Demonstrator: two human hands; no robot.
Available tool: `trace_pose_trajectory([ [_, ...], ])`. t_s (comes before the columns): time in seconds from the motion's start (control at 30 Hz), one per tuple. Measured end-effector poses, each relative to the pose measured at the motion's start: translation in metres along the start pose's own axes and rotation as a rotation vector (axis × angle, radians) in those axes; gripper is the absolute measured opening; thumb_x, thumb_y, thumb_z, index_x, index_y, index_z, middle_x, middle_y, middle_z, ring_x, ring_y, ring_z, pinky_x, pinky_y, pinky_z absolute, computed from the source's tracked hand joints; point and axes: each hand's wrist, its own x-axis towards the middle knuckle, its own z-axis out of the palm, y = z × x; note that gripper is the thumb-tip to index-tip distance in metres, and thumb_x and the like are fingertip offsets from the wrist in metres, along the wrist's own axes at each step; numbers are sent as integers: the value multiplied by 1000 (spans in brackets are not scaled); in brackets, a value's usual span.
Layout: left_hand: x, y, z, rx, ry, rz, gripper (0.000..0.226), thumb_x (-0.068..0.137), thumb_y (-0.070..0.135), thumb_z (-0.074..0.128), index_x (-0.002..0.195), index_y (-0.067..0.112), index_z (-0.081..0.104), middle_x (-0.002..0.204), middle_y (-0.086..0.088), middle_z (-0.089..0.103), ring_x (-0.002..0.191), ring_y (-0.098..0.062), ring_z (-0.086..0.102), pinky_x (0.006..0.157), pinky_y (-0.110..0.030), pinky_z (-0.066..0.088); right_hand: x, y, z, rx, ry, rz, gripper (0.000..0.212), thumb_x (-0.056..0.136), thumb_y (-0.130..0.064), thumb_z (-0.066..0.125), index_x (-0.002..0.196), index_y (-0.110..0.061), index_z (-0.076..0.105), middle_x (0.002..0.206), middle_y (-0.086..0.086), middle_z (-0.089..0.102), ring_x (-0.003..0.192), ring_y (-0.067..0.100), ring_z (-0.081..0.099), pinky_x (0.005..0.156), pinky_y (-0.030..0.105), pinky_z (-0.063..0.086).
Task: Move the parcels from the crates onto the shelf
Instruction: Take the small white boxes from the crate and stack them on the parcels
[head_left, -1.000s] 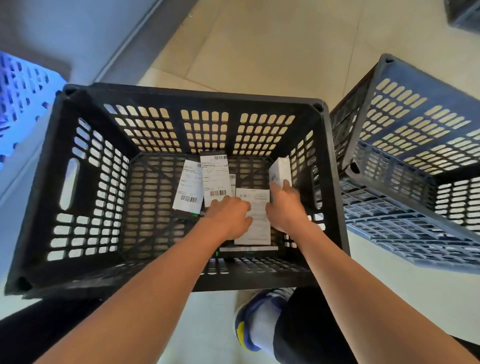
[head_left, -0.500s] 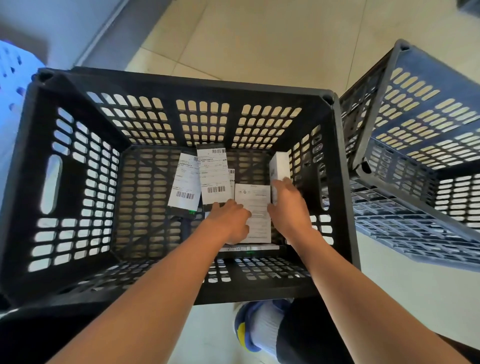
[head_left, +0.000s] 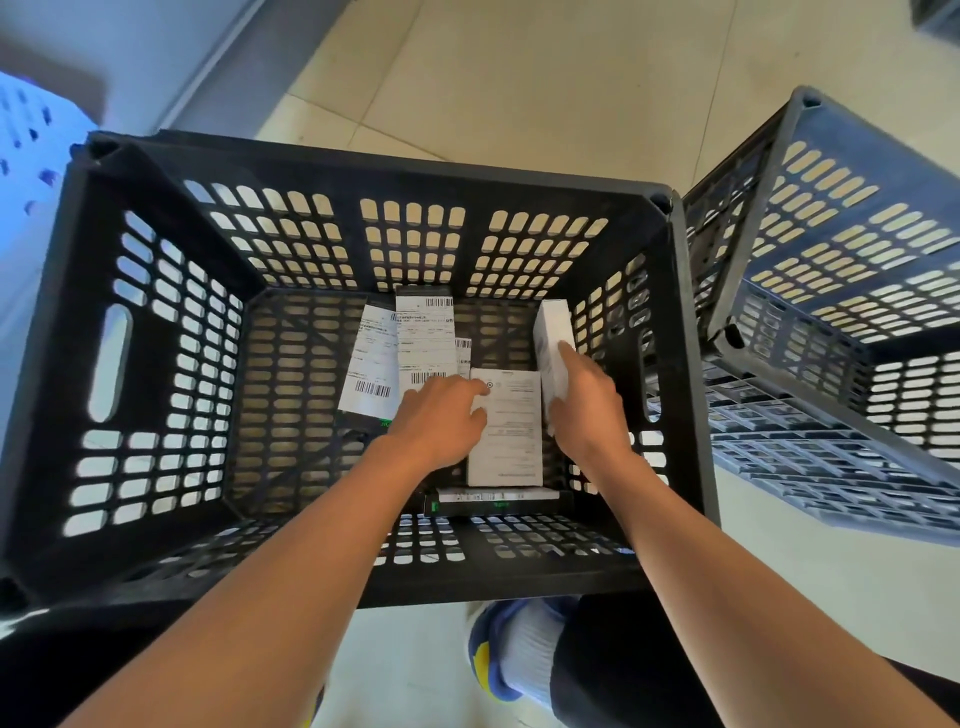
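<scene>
Black slotted plastic crate (head_left: 171, 364), frame centre: right hand (head_left: 587, 400) grips upright white box (head_left: 553, 343); left hand (head_left: 441, 415) fingers loose on flat white parcel (head_left: 506, 431). Pinch edges, lift straight up, clear rim.

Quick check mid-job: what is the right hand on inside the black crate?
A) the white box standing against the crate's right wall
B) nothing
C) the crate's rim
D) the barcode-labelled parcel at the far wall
A: the right hand is wrapped around the upright white box next to the right wall of the black crate, well below the rim.
</scene>
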Motion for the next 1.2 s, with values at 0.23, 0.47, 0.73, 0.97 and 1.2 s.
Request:
trace_pose_trajectory([
  [0.23, -4, 4, -10, -309, 156, -87, 48, 103, 31, 53, 150, 28, 46, 155, -1, 44, 145, -25, 33, 115, -44, 34, -22, -7, -21, 282, 27, 13, 55, 96, 7, 50, 142, -23, 49, 140, -2, 53, 132, 27, 50, 84, 51, 60],
  [0.47, -14, 31, -20, -633, 217, -63, 53, 103, 25, 55, 153, 32, 40, 148, 4, 47, 126, -11, 47, 81, -11, 44, -35, -13, -16, 489, -64, 17, 66, 97, -3, 62, 153, -28, 41, 141, -4, 55, 132, 19, 54, 85, 45, 61],
  [0.73, -22, 38, -27, -595, 264, -129, 67, 98, 40, 61, 157, 38, 30, 164, 0, 23, 147, -26, 30, 114, -49, 38, -38, -27, -12, 666, -164, -51, 67, 96, 2, 62, 151, -30, 44, 135, -6, 60, 111, 13, 68, 74, 29, 62],
  [0.97, -13, 15, -31, -559, 295, -189, 84, 84, 59, 67, 156, 42, 27, 161, -1, 28, 145, -27, 33, 112, -53, 40, -30, -37, -5, 754, -217, -7, 73, 97, 3, 61, 155, -33, 35, 130, -8, 62, 108, 11, 69, 86, 33, 61],
  [1.2, -9, 4, -31, -416, 265, -298, 99, 80, 60, 73, 160, 36, 19, 166, -3, 12, 148, -30, 23, 114, -49, 35, -20, -48, 11, 745, -326, 8, 90, 92, 0, 70, 160, -32, 20, 132, -10, 59, 102, 8, 71, 74, 22, 57],
])
